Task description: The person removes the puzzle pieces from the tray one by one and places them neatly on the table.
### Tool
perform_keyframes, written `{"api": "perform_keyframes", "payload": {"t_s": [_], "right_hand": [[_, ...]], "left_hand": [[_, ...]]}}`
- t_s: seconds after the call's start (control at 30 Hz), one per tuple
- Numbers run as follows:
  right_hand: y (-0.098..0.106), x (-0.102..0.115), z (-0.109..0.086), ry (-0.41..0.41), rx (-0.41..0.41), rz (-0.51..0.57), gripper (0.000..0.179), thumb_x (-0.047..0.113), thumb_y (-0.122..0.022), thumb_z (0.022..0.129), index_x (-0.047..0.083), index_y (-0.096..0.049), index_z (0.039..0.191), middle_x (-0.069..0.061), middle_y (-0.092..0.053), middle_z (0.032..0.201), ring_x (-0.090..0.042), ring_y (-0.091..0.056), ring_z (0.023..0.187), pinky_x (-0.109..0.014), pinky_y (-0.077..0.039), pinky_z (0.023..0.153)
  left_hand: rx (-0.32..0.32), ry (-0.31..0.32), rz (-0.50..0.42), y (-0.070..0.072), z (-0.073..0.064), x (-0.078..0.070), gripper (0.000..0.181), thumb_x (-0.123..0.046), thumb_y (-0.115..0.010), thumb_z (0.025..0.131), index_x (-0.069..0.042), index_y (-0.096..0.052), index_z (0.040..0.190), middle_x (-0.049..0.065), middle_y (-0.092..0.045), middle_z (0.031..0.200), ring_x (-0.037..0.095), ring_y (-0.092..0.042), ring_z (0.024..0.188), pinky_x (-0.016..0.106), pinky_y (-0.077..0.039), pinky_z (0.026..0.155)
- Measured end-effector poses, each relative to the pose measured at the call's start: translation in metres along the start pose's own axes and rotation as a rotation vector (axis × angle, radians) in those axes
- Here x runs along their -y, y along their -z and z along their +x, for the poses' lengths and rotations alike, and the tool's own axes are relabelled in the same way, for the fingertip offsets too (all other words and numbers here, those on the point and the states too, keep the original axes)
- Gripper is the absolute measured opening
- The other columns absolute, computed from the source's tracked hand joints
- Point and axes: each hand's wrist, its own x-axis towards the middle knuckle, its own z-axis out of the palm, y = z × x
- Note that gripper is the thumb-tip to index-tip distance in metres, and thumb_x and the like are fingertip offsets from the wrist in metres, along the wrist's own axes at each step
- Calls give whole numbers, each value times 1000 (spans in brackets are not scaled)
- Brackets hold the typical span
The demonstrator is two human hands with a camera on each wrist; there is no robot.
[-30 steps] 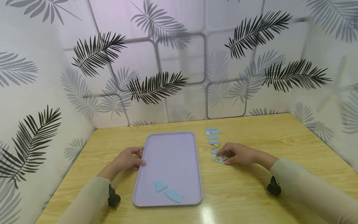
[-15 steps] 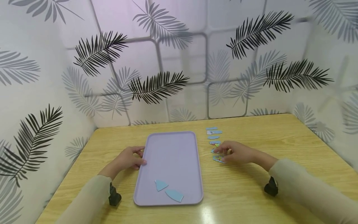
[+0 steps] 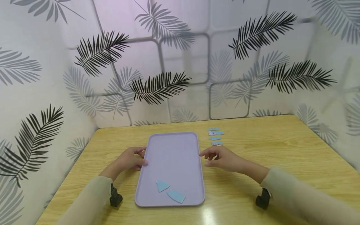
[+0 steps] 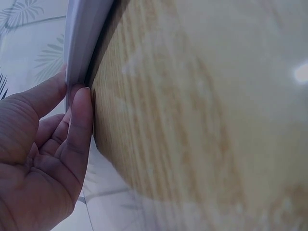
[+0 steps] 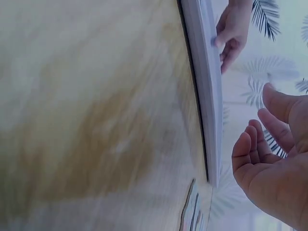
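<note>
A pale lilac tray lies on the wooden table. My left hand pinches its left rim, thumb on top and fingers at the outer side; the left wrist view shows the thumb and fingertips against the edge of the tray. My right hand hovers by the tray's right rim with fingers loosely bent; in the right wrist view this hand shows nothing between thumb and fingers. Two flat light-blue pieces, a pointed one and a longer curved one, lie at the tray's near end.
Right of the tray, several thin light-blue pieces with bits of coloured print lie in a column on the table. My right hand covers the near end of that column. A leaf-patterned wall covering rises behind the table.
My right hand has let go of the printed piece at the near end of the column and moved left to the tray's right rim. My left hand stays on the tray.
</note>
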Motion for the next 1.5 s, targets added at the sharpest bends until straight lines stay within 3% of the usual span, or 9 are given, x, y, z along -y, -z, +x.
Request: {"api": "perform_keyframes", "payload": {"t_s": [0.17, 0.5, 0.7, 0.97, 1.33, 1.5], "right_hand": [[-18, 12, 0, -11, -15, 65, 33, 6, -70, 89, -4, -64, 120, -13, -58, 99, -23, -56, 90, -27, -51, 74], [-56, 27, 1, 2, -46, 144, 38, 10, -74, 87, -4, -62, 120, -19, -58, 100, -19, -55, 86, -24, -49, 72], [-78, 36, -1, 5, -46, 96, 37, 13, -76, 85, -1, -64, 117, -12, -59, 98, -19, -55, 88, -24, -48, 74], [-98, 48, -1, -19, 19, 66, 34, 11, -77, 84, 2, -65, 115, -5, -58, 98, -20, -54, 91, -24, -48, 75], [-106, 50, -2, 3, 116, -49, 37, 16, -79, 82, 7, -65, 116, 4, -56, 96, -10, -52, 90, -23, -48, 80], [-110, 50, -1, 34, 126, -47, 37, 13, -79, 82, 3, -64, 115, 2, -55, 96, -11, -53, 90, -23, -49, 80]], "left_hand": [[-1, 3, 6, 0, -2, 0, 74, -10, -80, 81, -2, -44, 145, 11, -54, 109, 16, -59, 66, 31, -56, 60], [-3, -8, 4, 0, -2, -1, 73, -8, -79, 81, -2, -44, 145, 12, -54, 110, 16, -58, 64, 31, -56, 59], [-1, -5, -6, 0, -2, 1, 73, -9, -79, 81, -2, -44, 145, 11, -54, 110, 16, -59, 66, 31, -56, 60], [-6, -13, -16, -1, -4, 2, 73, -7, -79, 81, -1, -44, 145, 11, -55, 110, 15, -59, 66, 31, -56, 59], [3, -9, -9, 0, -2, 0, 73, -8, -79, 82, -2, -43, 145, 11, -55, 109, 16, -60, 67, 31, -56, 60], [4, -2, -11, 1, 0, 0, 73, -9, -79, 82, -3, -44, 145, 11, -54, 109, 16, -60, 67, 30, -56, 60]]}}
